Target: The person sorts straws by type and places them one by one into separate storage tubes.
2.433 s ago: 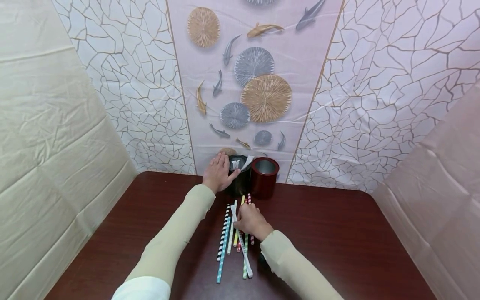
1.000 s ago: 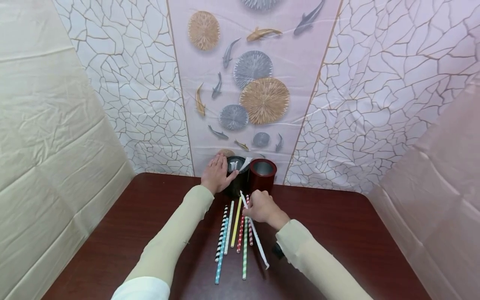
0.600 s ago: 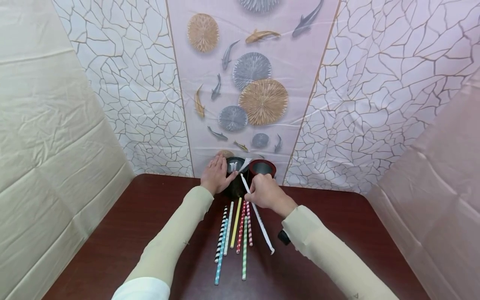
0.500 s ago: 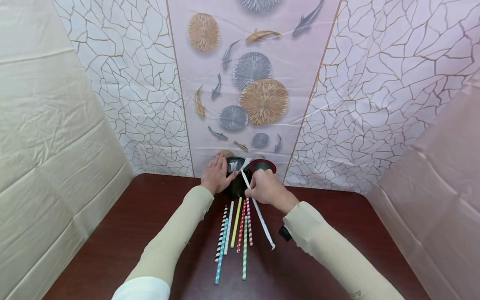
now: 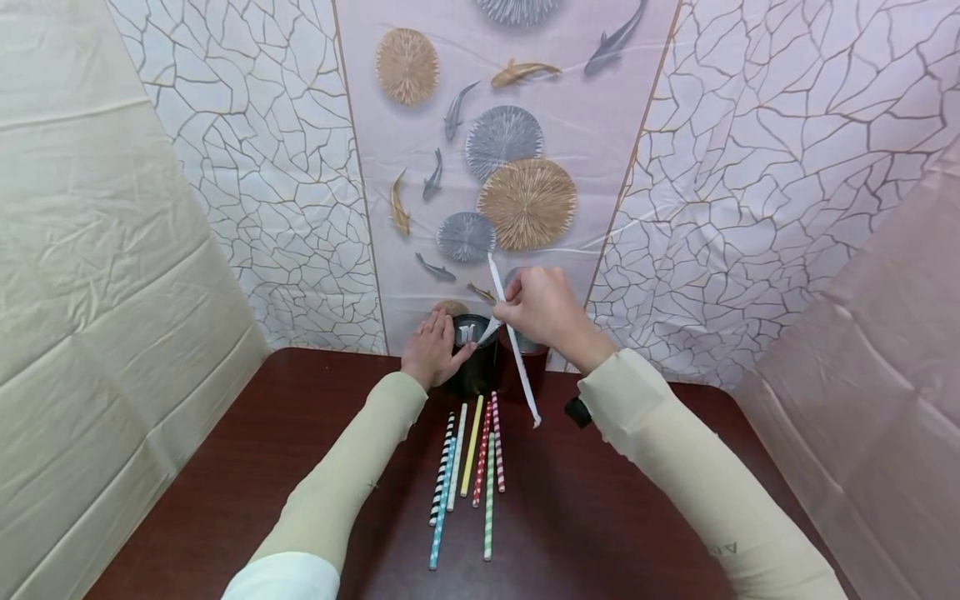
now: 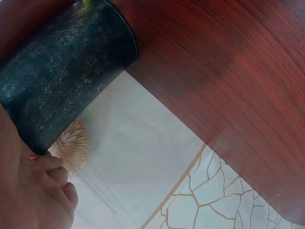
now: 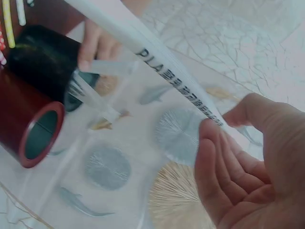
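My right hand (image 5: 551, 308) pinches a white paper-wrapped straw (image 5: 527, 385) between thumb and fingers, in the air in front of the wall. In the right wrist view, dark lettering runs along the straw's wrapper (image 7: 128, 36). The straw tilts, its upper end leaning left, above the cups. My left hand (image 5: 433, 350) holds the black cup (image 5: 478, 371) at its left side, thumb by the rim. Several white wrapped straws (image 7: 95, 95) stick out of that cup. Close beside it stands a dark red cup (image 7: 28, 117), partly hidden by my right hand in the head view.
In front of the cups several patterned straws lie roughly lengthwise: black-striped (image 5: 441, 475), blue (image 5: 438, 533), white (image 5: 457, 458), yellow (image 5: 472, 450), red-dotted (image 5: 482, 462), green-striped (image 5: 490, 508) and pink-striped (image 5: 498, 446). Behind the brown table (image 5: 637, 500) hangs a patterned cloth (image 5: 517, 108).
My right hand has picked the white wrapped straw off the pile, raised it and carried it up over the cups. My left hand has stayed on the black cup.
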Available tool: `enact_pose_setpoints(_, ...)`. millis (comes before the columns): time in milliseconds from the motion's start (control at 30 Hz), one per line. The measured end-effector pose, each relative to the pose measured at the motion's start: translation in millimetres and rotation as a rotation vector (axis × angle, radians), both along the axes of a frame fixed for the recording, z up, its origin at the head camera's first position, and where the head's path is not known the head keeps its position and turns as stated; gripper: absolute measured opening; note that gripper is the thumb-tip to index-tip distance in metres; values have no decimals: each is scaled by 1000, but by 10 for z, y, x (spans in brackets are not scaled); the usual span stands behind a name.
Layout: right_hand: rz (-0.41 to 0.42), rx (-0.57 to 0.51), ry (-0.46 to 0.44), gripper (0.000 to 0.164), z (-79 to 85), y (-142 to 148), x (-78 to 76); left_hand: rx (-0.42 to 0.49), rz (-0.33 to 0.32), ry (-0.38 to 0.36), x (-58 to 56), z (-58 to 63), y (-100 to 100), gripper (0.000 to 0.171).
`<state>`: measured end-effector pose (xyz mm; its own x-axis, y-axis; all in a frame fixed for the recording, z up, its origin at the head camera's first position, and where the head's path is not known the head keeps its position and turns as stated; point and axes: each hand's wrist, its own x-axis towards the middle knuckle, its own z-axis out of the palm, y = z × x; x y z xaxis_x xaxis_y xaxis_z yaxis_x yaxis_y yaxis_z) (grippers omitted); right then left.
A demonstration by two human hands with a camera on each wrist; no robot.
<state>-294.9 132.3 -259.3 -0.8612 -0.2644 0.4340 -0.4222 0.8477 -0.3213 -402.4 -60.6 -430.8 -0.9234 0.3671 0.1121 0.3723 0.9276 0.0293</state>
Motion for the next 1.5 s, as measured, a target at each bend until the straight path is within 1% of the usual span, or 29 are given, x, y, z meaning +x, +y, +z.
enact_pose_setpoints(133,-10,-78,29,14,126,-27,-33,-10,4,-11,-1,-4,-2,90)
enact_pose_setpoints(300,-9,-160,113,14,212,-44,-87,-2,5,-8,12,9,0,90)
enact_pose_setpoints(467,19,-251,233,13,250,-56,-162,-11,5,-8,9,12,3,90)
enact_pose_setpoints(567,20,-290,302,14,256,-73,-218,-16,4,-8,3,7,0,90)
enact_pose_setpoints(700,10,-331,362,15,233,-95,-292,-13,0,-6,0,-4,-7,90)
enact_pose_setpoints(867,23,-394,411,15,143,-134,-392,-6,-1,2,2,-7,-7,89)
enact_pose_setpoints(1033,40,-450,415,15,1,-195,-476,-7,-3,5,9,-2,1,88)
enact_pose_setpoints(1233,34,-478,410,13,-230,-267,-596,-19,1,6,18,14,7,88)
enact_pose_setpoints(1367,49,-511,402,12,-400,-315,-697,-22,4,5,19,27,4,88)
enact_pose_setpoints(1500,39,-494,389,11,-573,-342,-775,-20,4,6,12,19,-1,89)
